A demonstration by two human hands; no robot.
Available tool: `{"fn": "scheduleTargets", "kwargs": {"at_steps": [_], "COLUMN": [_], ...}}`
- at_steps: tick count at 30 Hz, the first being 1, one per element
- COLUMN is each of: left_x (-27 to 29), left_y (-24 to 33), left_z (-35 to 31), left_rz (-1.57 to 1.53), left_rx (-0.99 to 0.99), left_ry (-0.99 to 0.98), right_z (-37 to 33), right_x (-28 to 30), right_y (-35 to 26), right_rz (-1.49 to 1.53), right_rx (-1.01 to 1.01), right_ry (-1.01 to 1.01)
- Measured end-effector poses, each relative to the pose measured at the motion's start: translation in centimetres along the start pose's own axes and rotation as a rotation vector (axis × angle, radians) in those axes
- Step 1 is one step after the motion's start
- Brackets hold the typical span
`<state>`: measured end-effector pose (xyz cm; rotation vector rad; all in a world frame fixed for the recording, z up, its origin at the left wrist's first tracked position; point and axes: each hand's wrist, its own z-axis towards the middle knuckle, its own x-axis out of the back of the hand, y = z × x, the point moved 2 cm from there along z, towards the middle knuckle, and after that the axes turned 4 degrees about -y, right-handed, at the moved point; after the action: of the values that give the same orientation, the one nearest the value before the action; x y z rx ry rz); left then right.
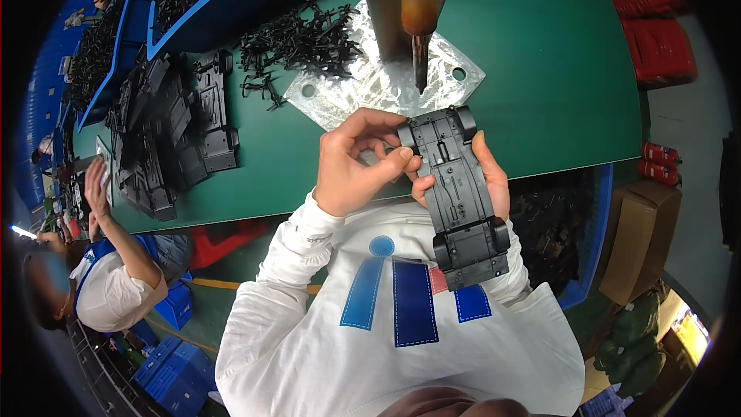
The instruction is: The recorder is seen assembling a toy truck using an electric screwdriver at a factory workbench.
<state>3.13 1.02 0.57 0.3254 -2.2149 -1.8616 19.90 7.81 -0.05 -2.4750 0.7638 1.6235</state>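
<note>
My right hand [494, 174] is closed round a black plastic model-car chassis [459, 193], with the fingers along its right side and underneath. The chassis hangs tilted in front of my chest, past the table's near edge. It has curved wheel arches at both ends and small posts and slots on its face. At its upper left edge my left hand [359, 161] is pinched, thumb against fingers. Whatever sits between those fingertips is too small to make out. Just beyond the chassis a pointed metal tool tip [420, 66] with an amber body points down over a shiny foil-covered plate [332, 104].
Several similar chassis [177, 123] lie piled on the green table [552, 69] at the left. Small black parts [297, 42] are heaped beside blue bins [208, 8]. On the right are a blue-rimmed bin [594, 239] and a cardboard box [641, 239]. Another person [120, 278] sits at the left.
</note>
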Motion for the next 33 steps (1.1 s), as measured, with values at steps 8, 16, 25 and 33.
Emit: {"fn": "scheduleTargets", "kwargs": {"at_steps": [8, 16, 25, 33], "left_x": [0.1, -0.1, 0.5, 1.2], "left_y": [0.2, 0.7, 0.0, 0.2], "left_z": [-0.3, -0.2, 0.3, 0.6], "left_rz": [0.069, 0.07, 0.194, 0.321], "left_rx": [-0.091, -0.154, -0.208, -0.204], "left_ry": [-0.005, 0.056, 0.062, 0.029], "right_z": [-0.4, -0.7, 0.1, 1.1], "right_x": [-0.1, 0.1, 0.6, 0.1], "right_y": [0.2, 0.1, 0.1, -0.1], "right_rz": [-0.106, -0.141, 0.012, 0.158], "right_rx": [0.031, 0.026, -0.014, -0.074], "right_ry": [-0.05, -0.104, -0.043, -0.083]}}
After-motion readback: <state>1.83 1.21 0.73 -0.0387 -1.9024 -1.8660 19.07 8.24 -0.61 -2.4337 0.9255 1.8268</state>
